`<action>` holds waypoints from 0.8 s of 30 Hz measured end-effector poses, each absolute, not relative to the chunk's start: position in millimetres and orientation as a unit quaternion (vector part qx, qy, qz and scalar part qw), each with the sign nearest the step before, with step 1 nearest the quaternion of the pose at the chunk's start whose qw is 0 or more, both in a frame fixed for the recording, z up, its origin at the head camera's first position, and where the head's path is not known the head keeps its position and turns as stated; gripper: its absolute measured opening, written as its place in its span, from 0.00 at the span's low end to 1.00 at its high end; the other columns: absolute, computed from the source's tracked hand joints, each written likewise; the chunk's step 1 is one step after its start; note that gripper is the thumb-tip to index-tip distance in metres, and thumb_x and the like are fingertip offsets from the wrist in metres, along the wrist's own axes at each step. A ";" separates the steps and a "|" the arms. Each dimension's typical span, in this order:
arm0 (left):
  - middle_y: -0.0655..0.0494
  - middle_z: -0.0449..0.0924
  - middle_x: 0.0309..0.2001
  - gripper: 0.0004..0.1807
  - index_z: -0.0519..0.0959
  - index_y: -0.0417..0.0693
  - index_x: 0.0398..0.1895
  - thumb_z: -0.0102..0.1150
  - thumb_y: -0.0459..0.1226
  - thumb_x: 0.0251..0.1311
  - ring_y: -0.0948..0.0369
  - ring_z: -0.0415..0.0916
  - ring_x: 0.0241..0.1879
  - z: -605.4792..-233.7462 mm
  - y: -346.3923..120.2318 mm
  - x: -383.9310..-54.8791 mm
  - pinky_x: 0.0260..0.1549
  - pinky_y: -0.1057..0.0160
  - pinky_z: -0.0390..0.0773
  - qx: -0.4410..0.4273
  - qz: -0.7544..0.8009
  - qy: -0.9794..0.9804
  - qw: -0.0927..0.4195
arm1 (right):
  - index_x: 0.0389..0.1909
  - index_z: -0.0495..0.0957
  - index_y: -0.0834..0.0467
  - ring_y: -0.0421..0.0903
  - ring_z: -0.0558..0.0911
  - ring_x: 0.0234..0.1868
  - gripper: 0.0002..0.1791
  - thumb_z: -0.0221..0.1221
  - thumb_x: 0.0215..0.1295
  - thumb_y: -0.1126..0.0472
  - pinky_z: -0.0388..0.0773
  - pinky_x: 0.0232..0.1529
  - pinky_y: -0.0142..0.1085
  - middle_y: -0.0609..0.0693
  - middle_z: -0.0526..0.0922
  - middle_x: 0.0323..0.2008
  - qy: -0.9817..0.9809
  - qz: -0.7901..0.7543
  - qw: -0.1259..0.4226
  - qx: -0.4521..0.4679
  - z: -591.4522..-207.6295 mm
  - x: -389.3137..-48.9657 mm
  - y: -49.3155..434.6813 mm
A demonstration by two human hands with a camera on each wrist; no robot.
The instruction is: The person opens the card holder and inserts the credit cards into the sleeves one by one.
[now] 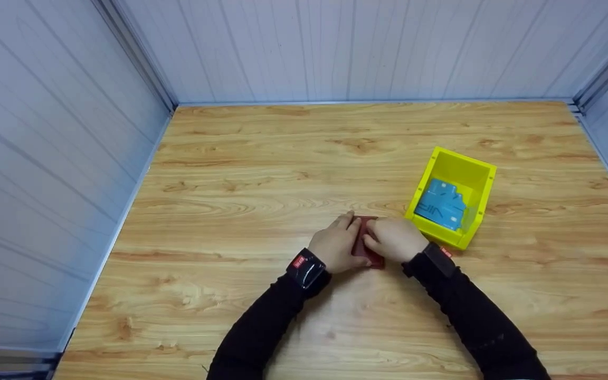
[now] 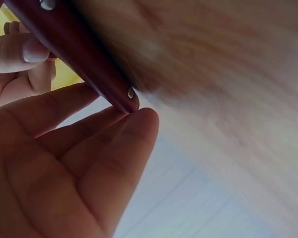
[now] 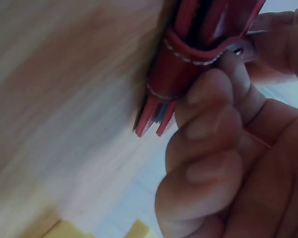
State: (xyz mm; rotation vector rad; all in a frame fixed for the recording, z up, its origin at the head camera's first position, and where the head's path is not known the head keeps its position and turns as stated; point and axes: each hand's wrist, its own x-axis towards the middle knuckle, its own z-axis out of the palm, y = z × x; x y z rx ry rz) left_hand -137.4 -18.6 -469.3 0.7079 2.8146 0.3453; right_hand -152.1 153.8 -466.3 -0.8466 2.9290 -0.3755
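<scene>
A dark red leather wallet [image 1: 361,248] lies on the wooden table between both hands. My left hand [image 1: 338,245] holds its left side, fingers toward the far end and thumb by the near end. Metal studs show on the wallet [image 2: 74,54] in the left wrist view, with left fingertips right at its edge. From the other side, my right hand [image 1: 399,239] pinches a white-stitched strap [image 3: 188,55] that has a small snap hole, its other fingers curled against the wallet. Layered leather edges show at the wallet's end in the right wrist view. Its contents are hidden.
Just right of the right hand stands a yellow open bin [image 1: 454,162]. Several blue cards [image 1: 441,203] lie overlapping inside it. Pale panel walls [image 1: 325,53] close off the wooden table [image 1: 262,158] at the back and both sides.
</scene>
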 end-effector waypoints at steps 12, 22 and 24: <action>0.44 0.57 0.75 0.52 0.60 0.43 0.74 0.64 0.62 0.53 0.52 0.59 0.73 -470.9 -16.9 -140.0 0.57 0.51 0.78 0.237 0.102 0.960 0.106 | 0.23 0.72 0.57 0.47 0.73 0.22 0.12 0.55 0.68 0.60 0.71 0.27 0.41 0.47 0.72 0.18 0.945 -0.154 0.009 -0.289 -472.2 -152.8 158.1; 0.42 0.58 0.74 0.53 0.59 0.41 0.74 0.65 0.61 0.52 0.50 0.61 0.72 -470.6 -19.1 -143.7 0.56 0.53 0.79 0.207 0.101 0.967 0.111 | 0.23 0.71 0.56 0.44 0.68 0.21 0.15 0.52 0.72 0.58 0.65 0.25 0.35 0.46 0.66 0.17 0.953 -0.222 0.035 -0.202 -458.7 -155.0 184.0; 0.41 0.57 0.74 0.53 0.58 0.41 0.74 0.65 0.61 0.52 0.50 0.61 0.72 -470.4 -19.9 -144.0 0.56 0.53 0.78 0.209 0.105 0.965 0.116 | 0.23 0.71 0.56 0.44 0.68 0.21 0.15 0.54 0.71 0.58 0.64 0.25 0.34 0.46 0.66 0.17 0.957 -0.218 0.046 -0.186 -458.9 -152.9 192.7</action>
